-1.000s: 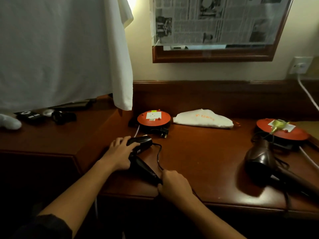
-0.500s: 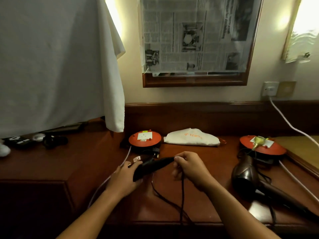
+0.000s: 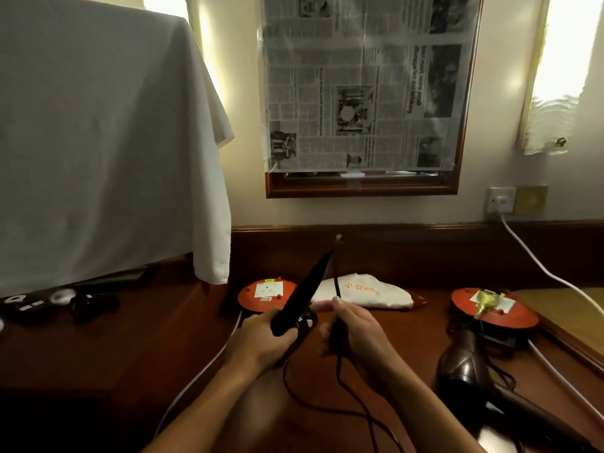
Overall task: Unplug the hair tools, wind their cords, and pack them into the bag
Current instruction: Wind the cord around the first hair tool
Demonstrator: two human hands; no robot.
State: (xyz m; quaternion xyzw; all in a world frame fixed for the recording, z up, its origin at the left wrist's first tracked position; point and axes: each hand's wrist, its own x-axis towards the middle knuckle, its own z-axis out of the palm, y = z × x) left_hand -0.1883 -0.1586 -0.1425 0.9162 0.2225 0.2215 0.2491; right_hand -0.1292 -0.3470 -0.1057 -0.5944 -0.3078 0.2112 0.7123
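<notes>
Both hands hold it: left hand (image 3: 261, 341) grips hair tool (image 3: 304, 292), right hand (image 3: 356, 328) its cord (image 3: 336, 282).

Setting read as a hotel or guest bedroom at a dressing area. Landmark: wood-framed mirror (image 3: 362, 186), its glass covered with newspaper (image 3: 362, 83). Below it ran a dark wooden worktop (image 3: 408, 325) with a raised back. Right of the mirror were a wall socket (image 3: 501, 200) and a lit wall lamp (image 3: 562, 70).
</notes>
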